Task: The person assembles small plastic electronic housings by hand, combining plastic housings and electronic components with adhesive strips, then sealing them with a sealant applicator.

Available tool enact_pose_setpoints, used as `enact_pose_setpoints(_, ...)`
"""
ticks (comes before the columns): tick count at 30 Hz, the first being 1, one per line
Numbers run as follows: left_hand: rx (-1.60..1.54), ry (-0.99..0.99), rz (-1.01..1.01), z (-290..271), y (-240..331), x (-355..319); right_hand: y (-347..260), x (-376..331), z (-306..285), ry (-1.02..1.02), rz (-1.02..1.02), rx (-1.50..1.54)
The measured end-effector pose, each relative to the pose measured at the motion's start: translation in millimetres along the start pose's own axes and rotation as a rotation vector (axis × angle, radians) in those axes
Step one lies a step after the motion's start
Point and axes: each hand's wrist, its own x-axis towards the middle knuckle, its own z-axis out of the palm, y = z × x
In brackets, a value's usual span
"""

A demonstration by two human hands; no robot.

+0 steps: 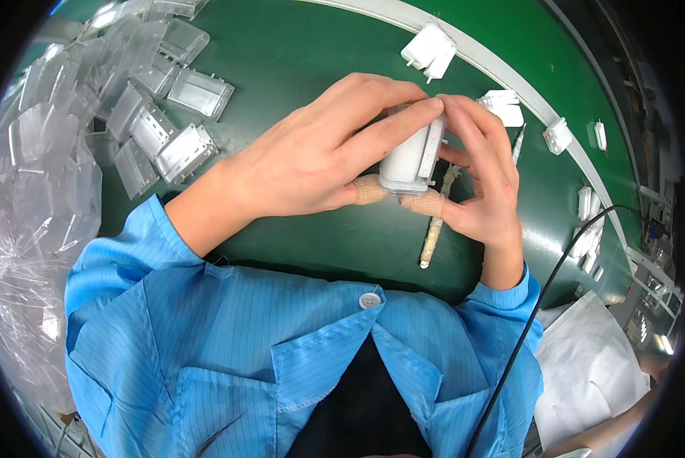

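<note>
Between my two hands is a white plastic casing [407, 164] with a clear plastic cover along its side and lower end. My left hand [335, 149] grips it from the left, its fingers reaching over the top. From the right, my right hand [484, 164] closes on the same piece, fingertips meeting the left ones. Both thumbs wear tan finger cots and press at the casing's near end. Beneath my right hand lies a thin rod wrapped in yellowish tape [432, 240], partly hidden by the hand.
Several clear plastic covers [200, 93] lie at the left beside a large clear bag [37, 221] full of them. White casings [429, 50] sit along the far edge strip, with more white parts [586, 229] at the right. A black cable [560, 267] crosses the right side. Another person's arm [613, 431] shows lower right.
</note>
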Motion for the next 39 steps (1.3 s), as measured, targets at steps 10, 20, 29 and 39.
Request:
enact_pose_setpoints(10,-0.033,0.016,-0.014,1.1,3.9,-0.3,-2.8,1.4,-0.9,0.0,0.042,0.033)
enact_pose_setpoints(20,-0.017,0.064,-0.015,4.2,6.3,0.6,-3.3,3.0,-2.3,0.019,0.005,0.02)
enact_pose_setpoints(29,-0.016,0.062,-0.021,4.3,7.1,0.7,-3.2,3.0,-4.0,0.01,0.02,0.033)
enact_pose_setpoints(39,-0.009,0.067,-0.017,4.8,6.9,0.3,-2.8,2.6,-2.5,0.021,-0.005,0.039)
